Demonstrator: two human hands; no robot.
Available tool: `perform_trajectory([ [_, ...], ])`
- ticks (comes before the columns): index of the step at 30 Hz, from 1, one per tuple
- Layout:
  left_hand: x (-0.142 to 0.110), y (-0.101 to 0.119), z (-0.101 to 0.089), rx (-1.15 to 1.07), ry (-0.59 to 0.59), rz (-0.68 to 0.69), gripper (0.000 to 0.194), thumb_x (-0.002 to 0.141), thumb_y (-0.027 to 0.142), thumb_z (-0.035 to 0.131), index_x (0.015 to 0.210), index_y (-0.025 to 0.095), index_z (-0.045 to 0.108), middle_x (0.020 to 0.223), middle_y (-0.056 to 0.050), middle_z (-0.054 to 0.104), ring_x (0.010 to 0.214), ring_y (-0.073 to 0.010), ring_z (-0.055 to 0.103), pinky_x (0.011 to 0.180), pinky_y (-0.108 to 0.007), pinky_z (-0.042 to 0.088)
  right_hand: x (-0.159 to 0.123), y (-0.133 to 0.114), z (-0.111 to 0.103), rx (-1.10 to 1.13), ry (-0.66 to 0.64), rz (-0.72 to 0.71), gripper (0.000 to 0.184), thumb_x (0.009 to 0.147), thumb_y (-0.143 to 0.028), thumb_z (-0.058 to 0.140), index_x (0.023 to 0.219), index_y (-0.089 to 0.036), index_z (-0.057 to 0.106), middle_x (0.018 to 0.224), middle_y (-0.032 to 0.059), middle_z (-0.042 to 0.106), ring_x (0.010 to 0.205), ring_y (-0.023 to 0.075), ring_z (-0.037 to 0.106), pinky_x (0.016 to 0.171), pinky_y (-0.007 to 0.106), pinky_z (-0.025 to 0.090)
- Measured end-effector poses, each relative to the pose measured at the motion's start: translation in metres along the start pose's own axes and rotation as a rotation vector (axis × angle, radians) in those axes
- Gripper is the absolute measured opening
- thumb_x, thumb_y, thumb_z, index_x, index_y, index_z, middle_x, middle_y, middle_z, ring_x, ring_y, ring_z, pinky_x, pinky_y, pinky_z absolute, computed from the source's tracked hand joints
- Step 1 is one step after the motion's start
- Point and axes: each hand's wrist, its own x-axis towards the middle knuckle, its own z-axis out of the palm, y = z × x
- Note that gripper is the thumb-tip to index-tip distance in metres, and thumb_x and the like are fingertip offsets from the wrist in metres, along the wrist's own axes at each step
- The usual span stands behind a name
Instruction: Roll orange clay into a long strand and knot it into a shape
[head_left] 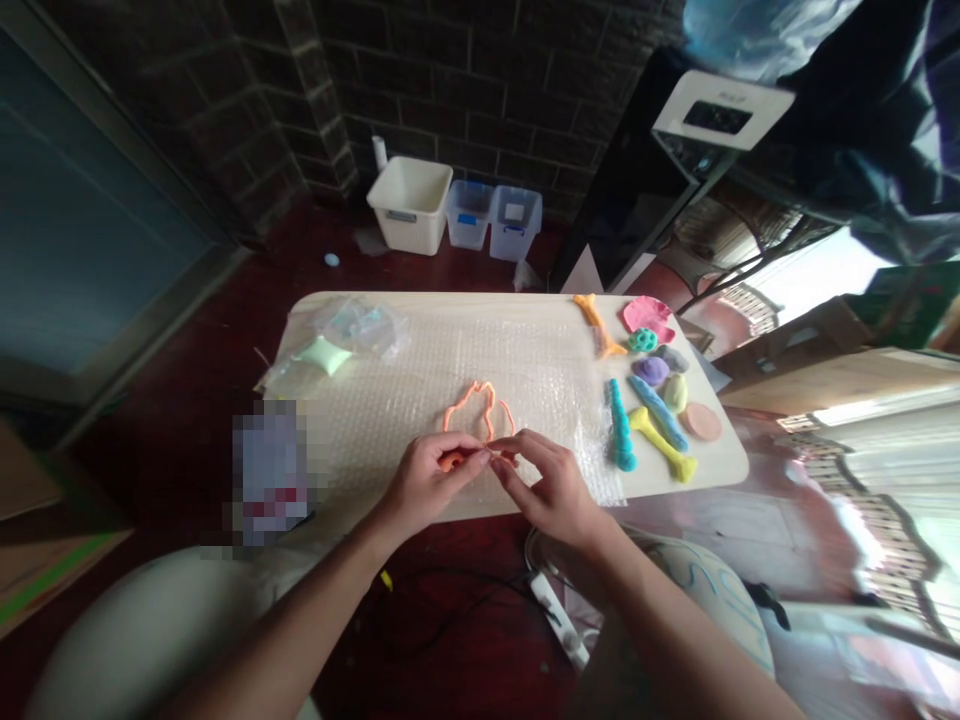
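A thin orange clay rope (475, 400) lies in a looped outline on the bubble wrap sheet (525, 370) covering the small pale table (720, 470). My left hand (427, 480) is closed in a pinch on the near end of that rope, with a lump of orange clay under its fingers. My right hand (547, 485) meets it fingertip to fingertip, pinching the same rope end. Both hands rest at the table's near edge.
Several coloured clay shapes lie at the table's right: teal (621, 430), yellow (664, 443), blue (660, 410), pink (649, 315), orange (600, 325). A pale green piece (324, 355) on plastic bags sits left. White bin (410, 203) and clear boxes (495, 220) stand by the brick wall.
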Motion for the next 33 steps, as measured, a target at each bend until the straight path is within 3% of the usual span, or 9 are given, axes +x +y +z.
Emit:
perform_trajectory([
  [6, 0.003, -0.009, 0.002, -0.120, -0.002, -0.096, 0.024, 0.089, 0.039, 0.074, 0.095, 0.016, 0.079, 0.079, -0.005, 0.077, 0.068, -0.0163, 0.068, 0.060, -0.025, 0.052, 0.000, 0.001, -0.004, 0.018, 0.039, 0.033, 0.017, 0.102, -0.020, 0.058, 0.113, -0.022, 0.072, 0.092, 0.0075, 0.071, 0.081, 0.0198, 0.067, 0.074, 0.034, 0.054],
  [13, 0.001, -0.008, 0.003, -0.074, 0.000, -0.089, 0.023, 0.089, 0.036, 0.075, 0.095, 0.014, 0.078, 0.092, -0.007, 0.079, 0.087, -0.0195, 0.072, 0.080, -0.030, 0.055, -0.002, 0.004, -0.005, 0.009, 0.049, 0.064, 0.009, 0.100, -0.023, 0.065, 0.104, -0.021, 0.073, 0.088, 0.0051, 0.073, 0.078, 0.0176, 0.067, 0.072, 0.031, 0.053],
  [25, 0.001, -0.003, 0.003, -0.074, -0.012, -0.085, 0.021, 0.090, 0.034, 0.073, 0.095, 0.014, 0.075, 0.092, -0.007, 0.077, 0.088, -0.0198, 0.071, 0.080, -0.029, 0.054, 0.000, 0.001, -0.001, 0.029, 0.031, 0.080, 0.010, 0.101, -0.024, 0.064, 0.106, -0.020, 0.071, 0.092, 0.0053, 0.073, 0.080, 0.0168, 0.067, 0.074, 0.030, 0.053],
  [31, 0.001, -0.005, 0.005, -0.175, 0.026, -0.081, 0.032, 0.082, 0.026, 0.081, 0.108, 0.016, 0.066, 0.109, -0.010, 0.073, 0.099, -0.0205, 0.071, 0.083, -0.029, 0.054, 0.001, 0.006, -0.004, 0.015, -0.046, 0.136, 0.016, 0.102, -0.030, 0.064, 0.103, -0.021, 0.077, 0.090, 0.0050, 0.077, 0.078, 0.0175, 0.069, 0.071, 0.030, 0.052],
  [33, 0.000, -0.003, 0.001, -0.164, 0.010, -0.087, 0.033, 0.082, 0.026, 0.081, 0.110, 0.016, 0.066, 0.114, -0.011, 0.072, 0.092, -0.0178, 0.069, 0.077, -0.026, 0.053, 0.001, 0.005, -0.006, 0.009, -0.029, 0.158, 0.017, 0.102, -0.031, 0.063, 0.099, -0.021, 0.076, 0.086, 0.0046, 0.076, 0.074, 0.0174, 0.068, 0.069, 0.030, 0.051],
])
